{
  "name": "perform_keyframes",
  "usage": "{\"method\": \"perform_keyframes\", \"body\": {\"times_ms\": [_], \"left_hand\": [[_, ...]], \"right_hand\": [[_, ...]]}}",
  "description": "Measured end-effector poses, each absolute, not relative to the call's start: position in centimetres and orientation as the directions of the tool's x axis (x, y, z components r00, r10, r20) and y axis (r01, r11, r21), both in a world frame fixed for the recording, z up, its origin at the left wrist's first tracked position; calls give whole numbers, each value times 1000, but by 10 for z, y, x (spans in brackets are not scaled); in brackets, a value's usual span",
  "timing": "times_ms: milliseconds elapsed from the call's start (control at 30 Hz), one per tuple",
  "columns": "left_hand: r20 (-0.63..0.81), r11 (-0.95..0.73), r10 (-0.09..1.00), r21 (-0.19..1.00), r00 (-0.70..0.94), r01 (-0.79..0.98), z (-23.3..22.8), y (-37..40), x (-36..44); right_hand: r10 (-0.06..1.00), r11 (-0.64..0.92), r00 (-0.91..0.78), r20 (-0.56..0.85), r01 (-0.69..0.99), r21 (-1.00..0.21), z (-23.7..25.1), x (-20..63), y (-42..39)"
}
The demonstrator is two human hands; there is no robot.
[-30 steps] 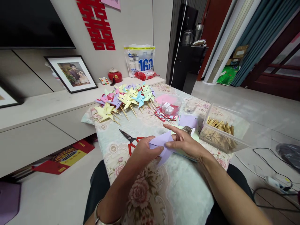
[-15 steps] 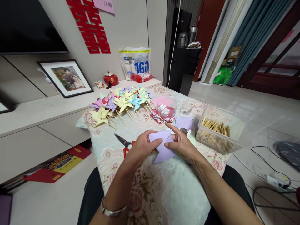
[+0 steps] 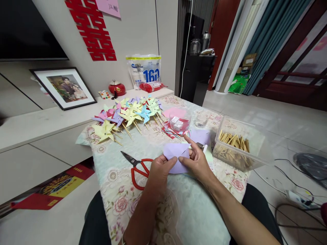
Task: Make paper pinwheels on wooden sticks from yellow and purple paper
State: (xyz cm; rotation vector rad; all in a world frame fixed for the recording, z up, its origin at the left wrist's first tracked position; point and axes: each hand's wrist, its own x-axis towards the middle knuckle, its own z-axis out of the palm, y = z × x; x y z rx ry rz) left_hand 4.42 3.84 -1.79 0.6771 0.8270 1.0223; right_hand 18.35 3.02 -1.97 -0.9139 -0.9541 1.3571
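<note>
Between my two hands, a little above the table's front half, is a piece of purple paper [image 3: 178,152] with slits cut in from its corners. My left hand [image 3: 162,167] pinches its left side, thumb on top. On the right side, my right hand [image 3: 195,157] grips it with the thumb on top and the index finger stretched forward. The thumbs nearly meet at the paper's middle. Left of my left hand lie scissors [image 3: 137,165] with red handles, blades pointing away to the left. Another purple sheet [image 3: 200,136] lies just beyond my right hand.
Several finished paper pinwheels [image 3: 131,114] on sticks lie at the back left. A clear plastic box [image 3: 231,158] of wooden sticks stands at right. A round clear container [image 3: 179,123] and a small clear round one [image 3: 201,121] sit behind my hands, near striped paper pieces [image 3: 170,132].
The lower part of the purple paper, a folded point before, now lies flatter between my hands. My left hand has shifted slightly right, and more of the scissors shows.
</note>
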Motion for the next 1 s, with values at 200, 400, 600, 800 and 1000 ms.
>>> {"method": "perform_keyframes", "body": {"times_ms": [200, 400, 600, 800, 1000], "left_hand": [[-288, 369, 927, 811, 238, -454, -28, 43, 37], [-339, 373, 927, 775, 163, -511, -19, 45, 32], [-364, 380, 921, 774, 136, -507, -15, 45, 28], [-357, 375, 924, 787, 136, -489, -16, 47, 27], [-361, 360, 928, 796, 97, -487, -19, 47, 28]], "right_hand": [[999, 41, 0, 44, -349, -936, -23, 184, 31], [957, 269, 149, 248, -140, -953, -32, 192, 31], [815, 526, 69, 576, 331, -784, -27, 197, 24], [764, 623, -167, 624, 442, -645, -24, 197, 23], [753, 650, -266, 601, 443, -618, -23, 198, 22]]}}
